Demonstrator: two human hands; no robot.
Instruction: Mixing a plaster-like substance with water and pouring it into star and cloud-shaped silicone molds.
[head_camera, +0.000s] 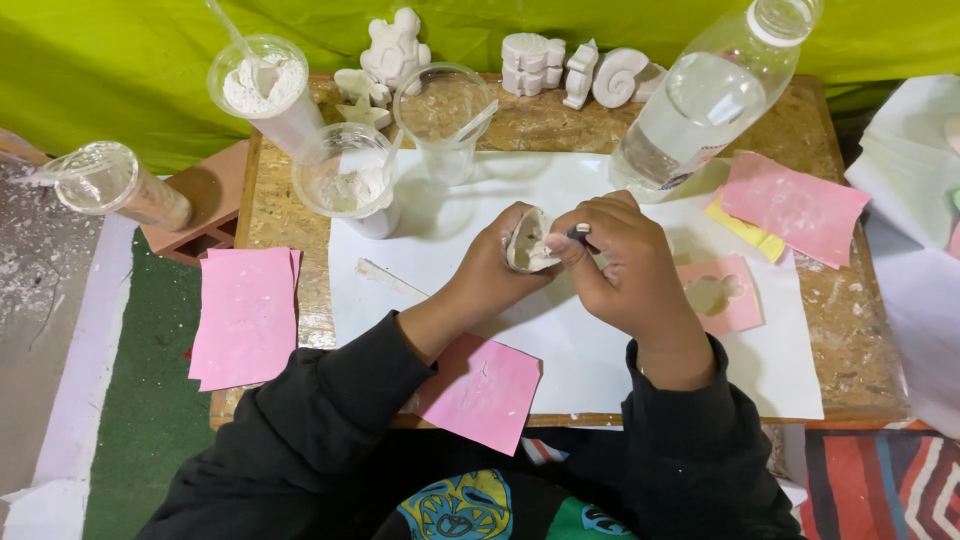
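Black sleeves lead to both hands: left (497, 262) clutches a plaster piece (527, 245), right (622, 258) pinches a small tool (580, 231).

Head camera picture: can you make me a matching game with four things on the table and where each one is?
Things:
1. Clear plastic bottle
2. White plaster piece
3. Cup of white powder
4. Plaster figures

Places:
A. Held in the left hand, with the right hand working on it
B. Back left corner of the table
C. Lined up along the back edge
D. Back right, tilted, beside pink paper pieces

Pairs: 1-D, 2-A, 3-B, 4-C
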